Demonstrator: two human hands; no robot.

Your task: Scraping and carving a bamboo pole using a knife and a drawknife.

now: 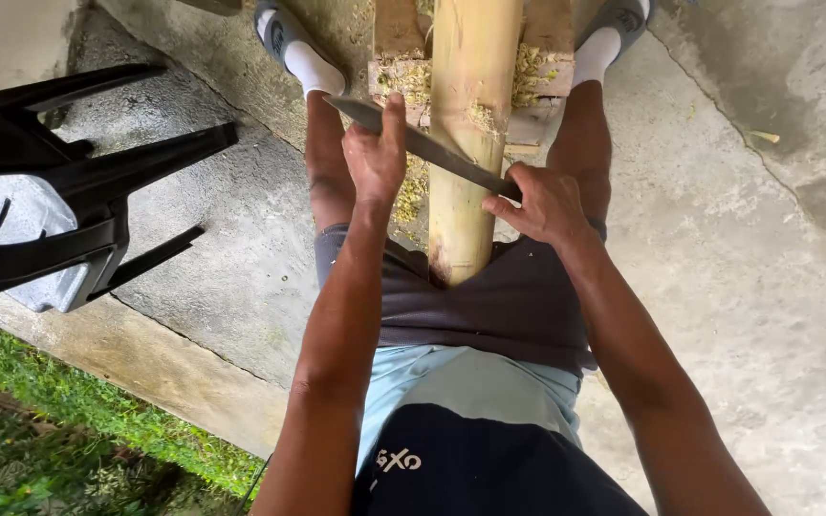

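Nearest the camera, a dark top and a pale blue band of cloth are seen, with dark grey shorts (518,306) just beyond them. Both forearms are stretched forward over the lap. A thick, pale bamboo pole (470,124) is set between the thighs, its near end lying against the shorts and its length running away towards the feet. A long, dark metal blade (432,148) is laid across the pole at a slant, touching its upper surface. The handle end of the blade is gripped by the right hand (547,205), the fingers being curled tightly around it just beside the right flank of the pole. The blunt far end of the blade is clasped by the left hand (375,158), the fingers being pressed down over its back, to the left of the pole. Pale shavings (411,191) are scattered on the concrete floor (748,248) beneath the blade. Farther off, the pole is carried on a wooden block (399,48), flanked by two feet in white socks and grey sandals. At the floor's left edge, black plastic chair legs (97,172) are seen, with grass (69,420) past the slab's near-left corner.
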